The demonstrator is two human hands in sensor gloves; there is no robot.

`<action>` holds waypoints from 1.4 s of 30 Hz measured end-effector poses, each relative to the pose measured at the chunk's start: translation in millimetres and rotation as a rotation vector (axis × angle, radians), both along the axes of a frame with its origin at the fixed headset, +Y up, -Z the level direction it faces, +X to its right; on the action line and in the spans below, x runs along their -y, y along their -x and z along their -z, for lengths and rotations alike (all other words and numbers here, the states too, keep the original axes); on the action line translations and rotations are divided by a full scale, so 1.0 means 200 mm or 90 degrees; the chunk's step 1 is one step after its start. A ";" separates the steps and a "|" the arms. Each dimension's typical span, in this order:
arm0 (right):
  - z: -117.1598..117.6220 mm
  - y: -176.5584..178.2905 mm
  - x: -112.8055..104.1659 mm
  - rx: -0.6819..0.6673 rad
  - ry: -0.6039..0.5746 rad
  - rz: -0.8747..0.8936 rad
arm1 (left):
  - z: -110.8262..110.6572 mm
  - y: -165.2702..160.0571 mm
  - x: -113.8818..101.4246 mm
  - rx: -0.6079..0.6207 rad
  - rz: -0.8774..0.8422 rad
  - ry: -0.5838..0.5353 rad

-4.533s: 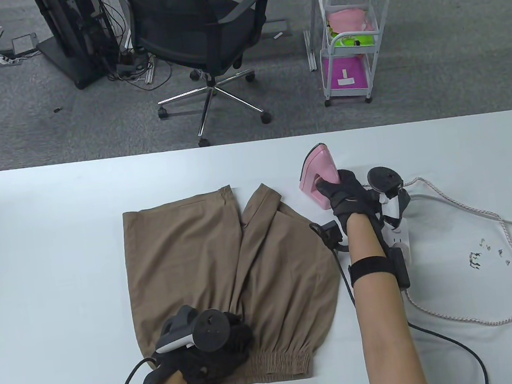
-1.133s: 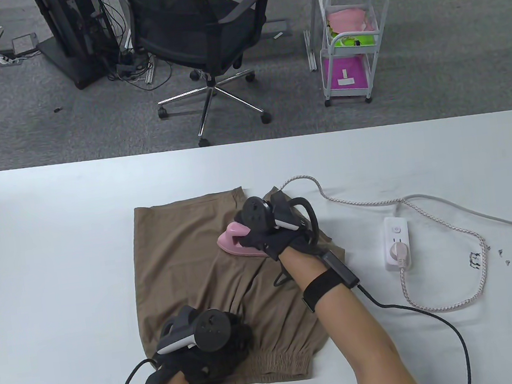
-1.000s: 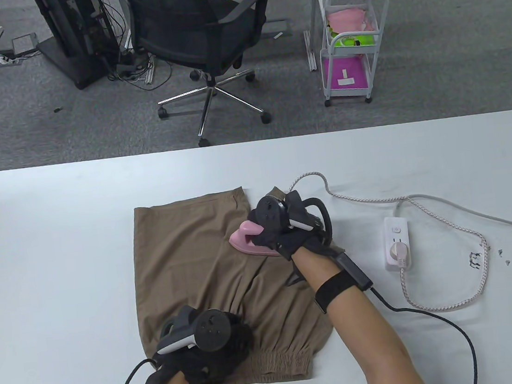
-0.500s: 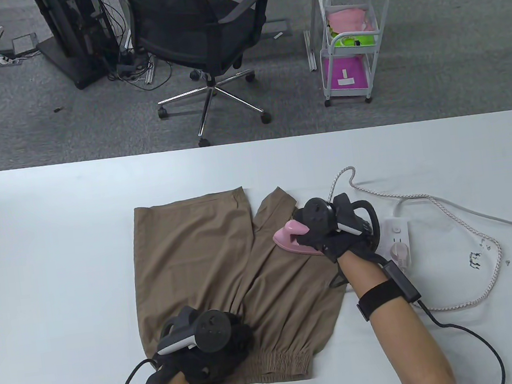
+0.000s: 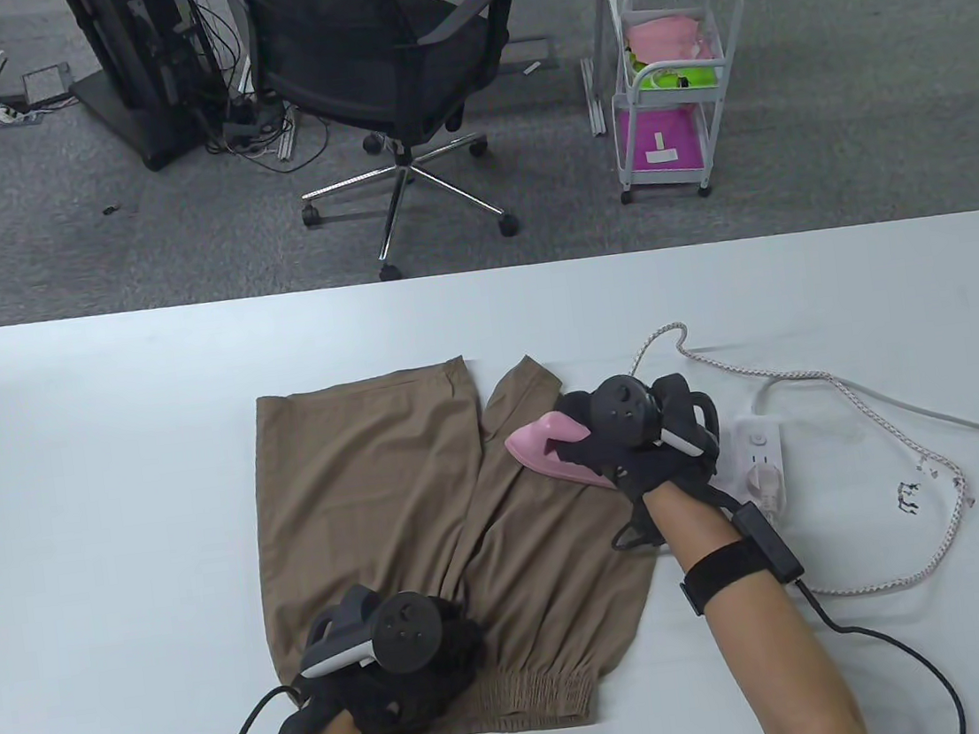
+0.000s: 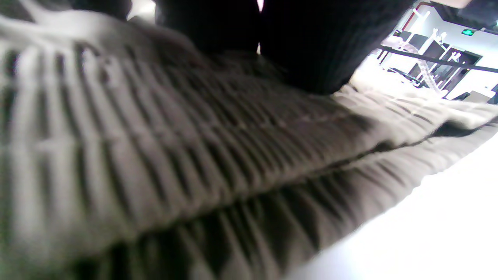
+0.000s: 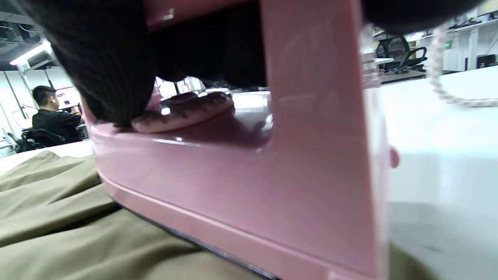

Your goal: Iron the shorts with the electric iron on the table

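Brown shorts (image 5: 438, 525) lie flat on the white desk (image 5: 112, 485), waistband nearest you. Your right hand (image 5: 642, 446) grips the handle of the pink iron (image 5: 544, 445), its soleplate resting on the shorts' right leg. Your left hand (image 5: 402, 672) rests on the waistband; whether its fingers are straight or curled cannot be told. The iron's cord (image 5: 859, 402) runs to a power strip (image 5: 759, 459) just right of the iron. Beyond the desk, a white cart (image 5: 678, 85) holds pink and green items.
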State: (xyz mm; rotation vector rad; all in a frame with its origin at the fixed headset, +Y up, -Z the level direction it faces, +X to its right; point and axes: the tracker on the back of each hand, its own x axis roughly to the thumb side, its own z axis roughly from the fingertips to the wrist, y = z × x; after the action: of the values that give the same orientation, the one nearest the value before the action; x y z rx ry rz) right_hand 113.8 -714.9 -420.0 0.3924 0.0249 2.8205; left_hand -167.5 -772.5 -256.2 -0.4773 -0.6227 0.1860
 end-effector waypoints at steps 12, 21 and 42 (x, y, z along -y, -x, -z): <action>0.04 0.48 0.01 -0.083 0.018 -0.042 | 0.00 0.00 0.00 0.000 0.001 -0.001; 0.03 0.59 0.01 -0.104 0.024 -0.030 | 0.00 0.00 0.00 0.000 0.001 -0.001; -0.10 0.09 0.00 -0.043 0.017 -0.099 | 0.00 0.00 0.00 -0.001 0.003 -0.002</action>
State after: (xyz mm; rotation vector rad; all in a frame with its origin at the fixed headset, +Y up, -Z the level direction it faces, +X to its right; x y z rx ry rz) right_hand 95.8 -714.1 -400.0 0.5003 0.1130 2.9545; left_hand -167.5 -772.3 -256.6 -0.4758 -0.6208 0.1808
